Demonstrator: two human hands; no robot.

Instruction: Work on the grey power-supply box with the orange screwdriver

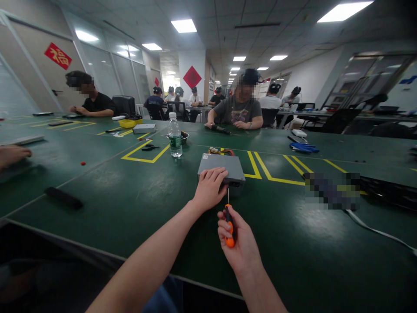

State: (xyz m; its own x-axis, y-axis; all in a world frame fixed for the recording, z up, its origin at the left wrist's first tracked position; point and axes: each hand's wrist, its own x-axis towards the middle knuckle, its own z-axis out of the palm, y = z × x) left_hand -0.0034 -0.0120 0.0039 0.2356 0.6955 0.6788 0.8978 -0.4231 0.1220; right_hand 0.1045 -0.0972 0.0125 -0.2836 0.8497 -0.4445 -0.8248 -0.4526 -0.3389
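Observation:
A grey computer power supply [224,163] lies on the green table, its bundled cables [221,151] showing at the far side. My left hand [210,188] grips it at the near left, fingers over the top and thumb by the front face. In my right hand [239,234] is a screwdriver [230,228] with an orange and black handle, the fingers wrapped round it. Its thin shaft points away from me, and the end meets the front face of the power supply near the socket. The exact contact of the tip is too small to make out.
Beyond my left hand stands a water bottle [175,137] before a small bowl [184,138]. A black bar-shaped object [63,198] lies left. Blue gloves [303,148] and a white cable [371,226] are right. A co-worker [236,108] sits opposite; another person's hand [14,156] is far left.

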